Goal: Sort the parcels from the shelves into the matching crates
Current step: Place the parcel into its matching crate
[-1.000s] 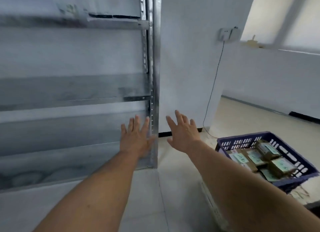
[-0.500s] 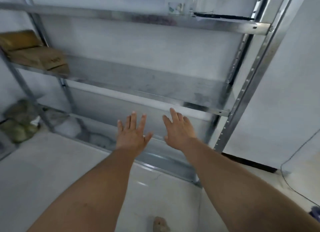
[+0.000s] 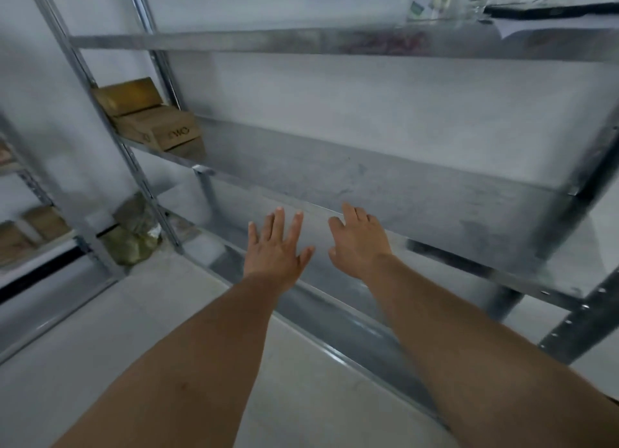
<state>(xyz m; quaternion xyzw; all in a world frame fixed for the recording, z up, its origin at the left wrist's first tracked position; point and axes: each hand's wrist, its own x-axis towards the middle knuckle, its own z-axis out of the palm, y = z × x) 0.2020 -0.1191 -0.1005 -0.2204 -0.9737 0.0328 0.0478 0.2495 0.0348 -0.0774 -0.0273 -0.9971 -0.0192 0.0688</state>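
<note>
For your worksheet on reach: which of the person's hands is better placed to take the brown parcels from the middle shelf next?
Probably the left hand. The brown parcels lie at the middle shelf's far left end, on that hand's side, and it is open. The right hand, also open, is farther right and would have to cross over.

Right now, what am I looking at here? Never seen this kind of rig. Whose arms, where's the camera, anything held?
There is no machine here: these are a person's two bare arms, filmed by one wide-angle camera worn on the head, looking forward and down. The left hand and right hand are both stretched out, fingers spread, palms down. Neither holds anything.

In front of them stands a metal shelving unit. The stretch of shelf nearest the hands is bare. At its far left end sits a stack of brown cardboard parcels. Below those, near floor level, lies a greenish wrapped bundle, too blurred to name further. More brown parcels sit on a second rack at the left edge. No crate shows in this view.
</note>
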